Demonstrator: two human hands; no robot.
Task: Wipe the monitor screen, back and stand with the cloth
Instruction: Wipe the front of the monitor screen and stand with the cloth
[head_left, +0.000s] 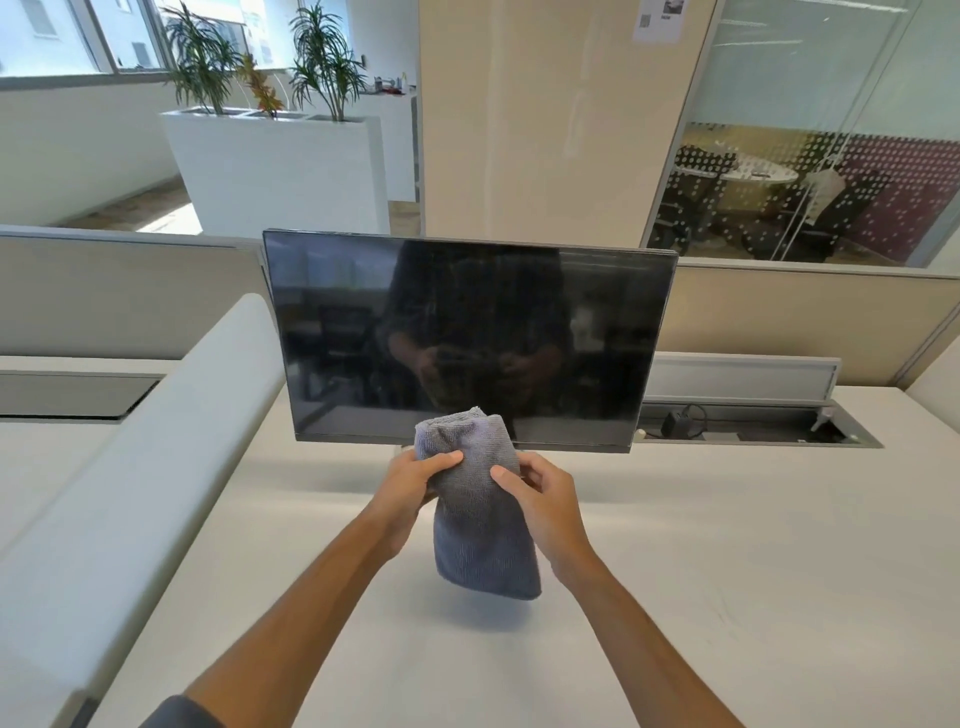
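A dark monitor (467, 332) stands upright on the white desk (727, 545), its screen facing me and switched off. A folded grey cloth (480, 530) hangs in the air just in front of the monitor's lower edge. My left hand (408, 491) grips the cloth's upper left side, thumb on top. My right hand (545, 501) holds its upper right side. The cloth's top overlaps the bottom bezel in this view. The monitor's stand and back are hidden behind the cloth and the panel.
A white padded divider (156, 441) runs along the desk's left. Behind the monitor on the right, an open cable tray (753, 423) holds a black plug and wires. Low partition panels (805, 322) back the desk. A white planter (280, 171) with plants stands beyond.
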